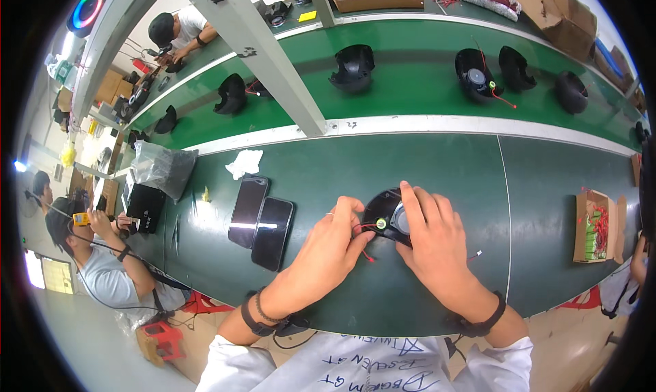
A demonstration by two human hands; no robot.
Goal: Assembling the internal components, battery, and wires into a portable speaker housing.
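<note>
A rounded black speaker housing (384, 202) sits on the green bench in front of me. It carries a grey round speaker (398, 218), partly covered by my fingers, and a small green-ended cylindrical cell (380, 223). My right hand (434, 240) is wrapped over the housing's right side, thumb low and fingers along the top. At its left edge, my left hand (329, 241) pinches thin red and black wires (367, 226) between thumb and fingers. A red connector lead (370, 258) hangs out below the left thumb. A short lead with a white plug (477, 254) shows right of my right hand.
Two dark phones (273, 233) overlap on the left, by a crumpled white tissue (244, 164) and tweezers (175, 236). A cardboard box of green cells (597, 228) stands right. Beyond the white rail, a green conveyor (410, 84) bears several black shells. Co-workers sit left.
</note>
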